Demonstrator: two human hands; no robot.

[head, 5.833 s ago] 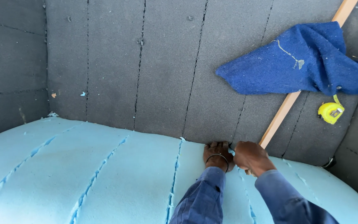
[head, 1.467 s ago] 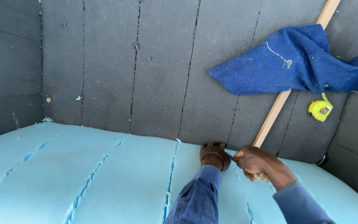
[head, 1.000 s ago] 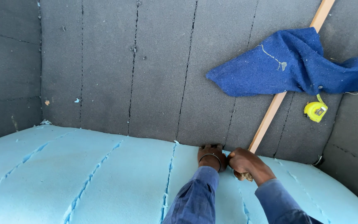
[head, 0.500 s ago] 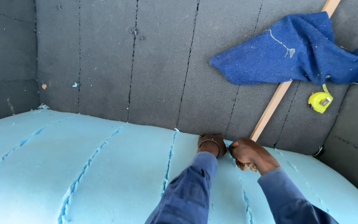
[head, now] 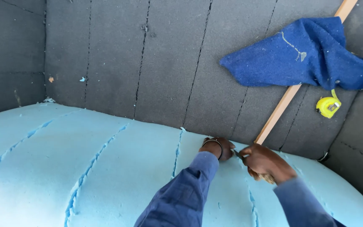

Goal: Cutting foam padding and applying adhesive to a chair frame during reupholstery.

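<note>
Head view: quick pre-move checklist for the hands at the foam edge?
1. Left hand pressed on blue foam at its far edge: ok.
2. Right hand closed on a small tool: ok; tool type: cannot tell.
3. Tool tip clear of left fingers: cannot tell, the hands nearly touch.
4. Wooden stick leaning just behind the hands, apart from them: ok.
5. Yellow tape measure and blue cloth away from the work spot: ok.

Both arms are covered by long sleeves of dark blue cloth that reach down to the wrists. The left sleeve shows soft folds along the forearm and ends in a plain cuff. A thin dark band goes around the wrist of the left hand. The right hand is bare, its sleeve the same blue.
</note>
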